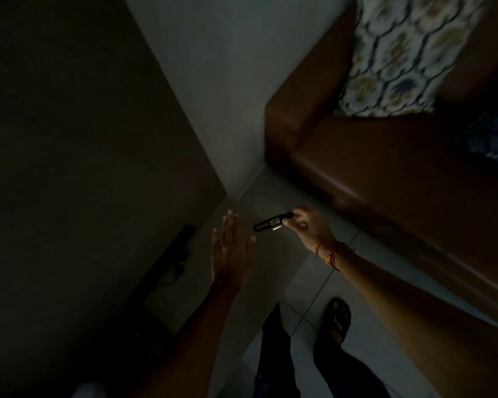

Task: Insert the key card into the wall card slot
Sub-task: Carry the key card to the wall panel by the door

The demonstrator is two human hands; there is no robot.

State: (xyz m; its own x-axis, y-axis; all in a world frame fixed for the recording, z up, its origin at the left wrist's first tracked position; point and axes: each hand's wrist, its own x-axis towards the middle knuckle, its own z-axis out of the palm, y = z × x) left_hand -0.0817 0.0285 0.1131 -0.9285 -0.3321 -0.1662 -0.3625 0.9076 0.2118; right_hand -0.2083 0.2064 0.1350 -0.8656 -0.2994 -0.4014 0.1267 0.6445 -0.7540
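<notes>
The room is dim. My right hand [309, 226] pinches one end of a dark, flat key card [270, 224], which points left and carries a small bright strip on its face. My left hand [230, 248] is held flat with the fingers straight and together, palm toward the card, a short gap to the left of it. It holds nothing. A dark narrow fitting [181, 239] hangs on the brown wall at the left; I cannot tell whether it is the card slot.
A brown sofa [371, 168] with a patterned cushion [400, 53] fills the right side. A grey wall corner [213, 110] meets the tiled floor [299, 282]. My legs and a sandalled foot [338, 317] stand below.
</notes>
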